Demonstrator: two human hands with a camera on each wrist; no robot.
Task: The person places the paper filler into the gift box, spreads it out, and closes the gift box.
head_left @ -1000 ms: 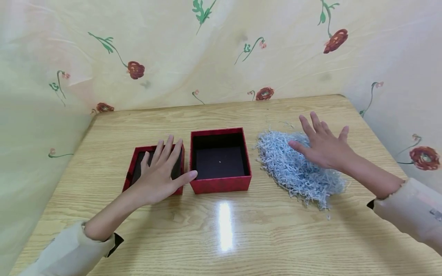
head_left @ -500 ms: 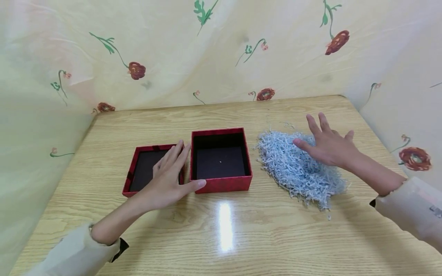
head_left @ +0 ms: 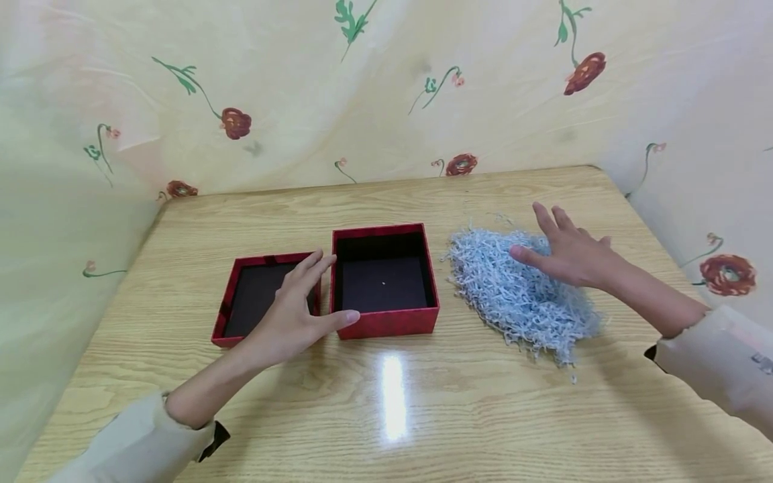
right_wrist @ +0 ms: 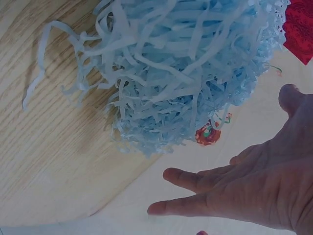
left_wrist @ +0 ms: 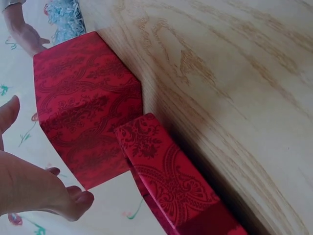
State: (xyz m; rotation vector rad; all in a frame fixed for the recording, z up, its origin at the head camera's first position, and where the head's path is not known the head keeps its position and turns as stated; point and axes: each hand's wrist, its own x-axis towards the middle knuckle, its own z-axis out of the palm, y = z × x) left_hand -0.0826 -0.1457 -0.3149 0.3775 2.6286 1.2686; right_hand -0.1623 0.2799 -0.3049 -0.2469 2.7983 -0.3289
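Observation:
My left hand [head_left: 292, 318] hovers with spread fingers between a red box [head_left: 386, 323] with a dark interior and a shallow red lid [head_left: 228, 295]. In the left wrist view its fingers stand apart from the patterned side of the box [left_wrist: 85, 107], and they hold nothing. The lid [left_wrist: 166, 176] lies hollow side up beside the box. My right hand [head_left: 570, 255] is held above the far right part of a heap of pale blue shredded paper [head_left: 513, 295], thumb and fingers spread. In the right wrist view a gap shows between the hand and the shredded paper [right_wrist: 176, 73].
Everything stands on a wood-grain table [head_left: 483, 416]. A flower-patterned cloth [head_left: 290, 94] hangs behind the table and along both sides. A few loose paper shreds [head_left: 502, 219] lie beyond the heap. A tiny white speck [head_left: 383, 283] is on the box's floor.
My left hand has moved right, from over the lid to the gap beside the box, its fingers drawing closer together. The right hand has shifted slightly right. Box, lid and paper have not moved.

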